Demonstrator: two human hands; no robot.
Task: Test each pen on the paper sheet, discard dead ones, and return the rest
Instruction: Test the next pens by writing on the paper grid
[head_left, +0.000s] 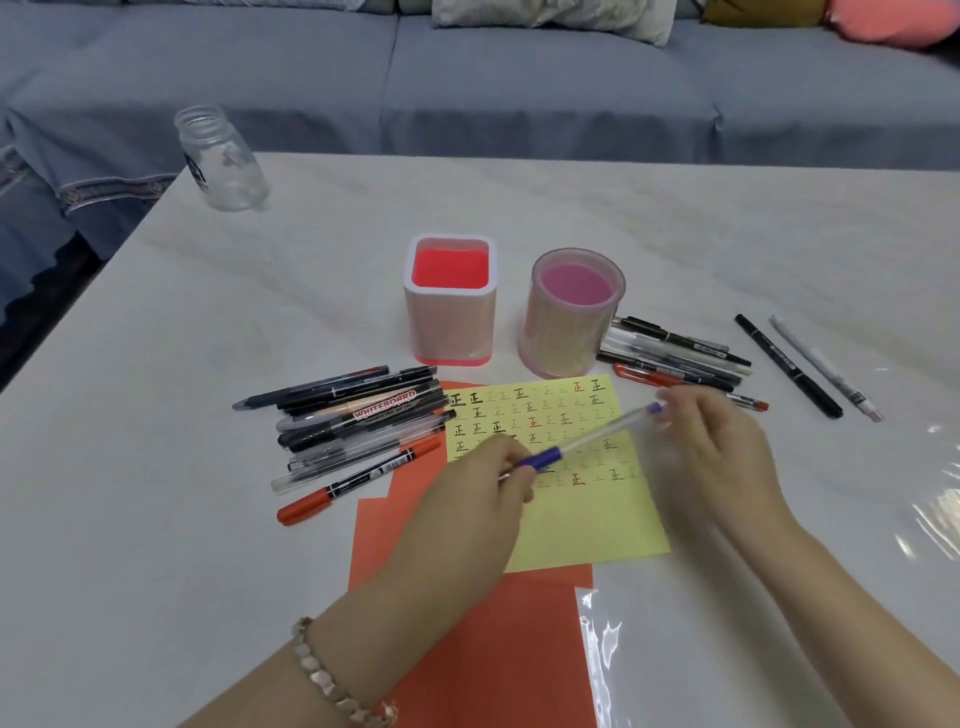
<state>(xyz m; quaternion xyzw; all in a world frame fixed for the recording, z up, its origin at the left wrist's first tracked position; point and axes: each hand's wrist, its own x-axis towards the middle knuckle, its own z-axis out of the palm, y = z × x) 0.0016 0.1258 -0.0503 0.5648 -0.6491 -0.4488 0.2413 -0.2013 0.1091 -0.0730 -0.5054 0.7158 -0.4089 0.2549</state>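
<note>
Pale marbled stone tops the bench (727, 234), and near the middle of it, toward your near edge, lies the yellow paper sheet (587, 525), its far half covered in small test marks, resting on overlapped orange sheets (467, 623). Just beyond the sheet's far edge stand a square holder (450, 322) and a round holder (571, 332), side by side, with no pens showing in either. A glass jar (223, 161) sits by the far left corner. One heap of pens (358, 421) lies just left of the sheet, and a second heap (675, 358) lies right of the round holder. Above the marked part of the sheet you hold the clear pen (597, 436) slanted between both hands. Your left hand (467, 514) pinches its purple capped end in curled fingertips. Your right hand (711, 457), somewhat blurred, appears to nip the far end, where a purple plug shows. Expect this pen to be very light, stiff and smooth, so its barrel may slip or twist under a loose pinch. Hold the barrel itself close behind the cap, not at the plug, and pull the cap straight along the pen.
</note>
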